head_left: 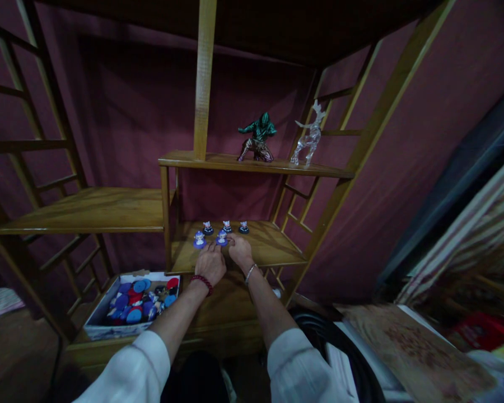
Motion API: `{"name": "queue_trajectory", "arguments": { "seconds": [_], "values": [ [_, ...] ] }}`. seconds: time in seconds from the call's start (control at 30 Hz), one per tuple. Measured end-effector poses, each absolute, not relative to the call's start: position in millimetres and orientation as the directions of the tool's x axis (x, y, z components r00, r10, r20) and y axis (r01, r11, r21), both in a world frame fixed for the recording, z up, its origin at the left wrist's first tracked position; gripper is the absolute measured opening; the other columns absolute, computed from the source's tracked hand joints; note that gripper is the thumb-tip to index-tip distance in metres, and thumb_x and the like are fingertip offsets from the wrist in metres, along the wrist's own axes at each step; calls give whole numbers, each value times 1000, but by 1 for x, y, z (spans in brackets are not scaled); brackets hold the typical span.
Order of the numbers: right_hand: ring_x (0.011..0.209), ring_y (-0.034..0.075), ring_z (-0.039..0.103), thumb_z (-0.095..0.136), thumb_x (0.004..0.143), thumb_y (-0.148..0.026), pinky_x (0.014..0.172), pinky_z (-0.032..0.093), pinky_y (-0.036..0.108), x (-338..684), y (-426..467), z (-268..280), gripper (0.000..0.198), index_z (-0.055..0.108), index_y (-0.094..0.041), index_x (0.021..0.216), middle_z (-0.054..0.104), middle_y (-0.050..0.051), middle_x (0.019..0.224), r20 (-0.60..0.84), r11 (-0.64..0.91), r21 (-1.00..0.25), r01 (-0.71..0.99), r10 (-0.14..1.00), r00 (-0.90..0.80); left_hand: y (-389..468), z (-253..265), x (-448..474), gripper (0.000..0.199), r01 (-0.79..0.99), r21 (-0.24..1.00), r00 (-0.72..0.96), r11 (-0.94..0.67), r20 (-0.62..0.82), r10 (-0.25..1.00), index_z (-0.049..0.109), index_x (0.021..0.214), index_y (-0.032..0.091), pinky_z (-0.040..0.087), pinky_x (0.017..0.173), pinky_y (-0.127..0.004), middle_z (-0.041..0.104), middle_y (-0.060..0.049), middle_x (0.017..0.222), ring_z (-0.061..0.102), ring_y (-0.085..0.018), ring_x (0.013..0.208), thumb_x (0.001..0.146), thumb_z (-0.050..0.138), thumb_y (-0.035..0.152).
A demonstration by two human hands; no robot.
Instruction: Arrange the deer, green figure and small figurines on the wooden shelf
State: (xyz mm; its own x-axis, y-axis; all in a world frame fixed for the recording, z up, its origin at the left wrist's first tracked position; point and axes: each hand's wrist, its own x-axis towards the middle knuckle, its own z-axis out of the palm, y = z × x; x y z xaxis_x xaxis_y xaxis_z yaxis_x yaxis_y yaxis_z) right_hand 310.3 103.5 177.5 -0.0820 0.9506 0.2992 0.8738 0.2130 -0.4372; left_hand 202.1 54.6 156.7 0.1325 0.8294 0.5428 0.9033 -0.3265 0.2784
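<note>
Both my hands reach onto the lower right shelf board, around a small purple-and-white figurine [222, 237] on a round purple base. My left hand [211, 263], with a dark red bead bracelet, has its fingertips at the near left edge of that base. From the right, my right hand [239, 252], wearing a silver bangle, is curled with its fingertips against the figurine's side. A matching purple figurine [199, 239] stands just left. Behind them is a row of black-and-white figurines [227, 226] on dark bases. My palms and some fingertips are hidden.
An open box [93, 326] full of blue, red and purple figurine pieces sits lower left. On the shelf above stand a green-and-bronze crouching statue [258, 140] and a clear deer figure [308, 137]. Wooden posts [166, 218] frame the compartment. A black chair back [340, 336] is lower right.
</note>
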Motion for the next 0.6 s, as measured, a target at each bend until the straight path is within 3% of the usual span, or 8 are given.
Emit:
{"name": "queue_trajectory", "arguments": {
  "seconds": [0.6],
  "values": [
    [95, 14, 55, 39, 76, -13, 84, 38, 20, 312, 108, 171, 34, 59, -23, 101, 61, 0, 104, 359, 270, -425, 864, 926, -112, 50, 155, 200, 31, 892, 288, 120, -348, 592, 797, 55, 100, 5, 36, 91, -36, 59, -16, 103, 50, -21, 100, 74, 38, 11]
  ]
}}
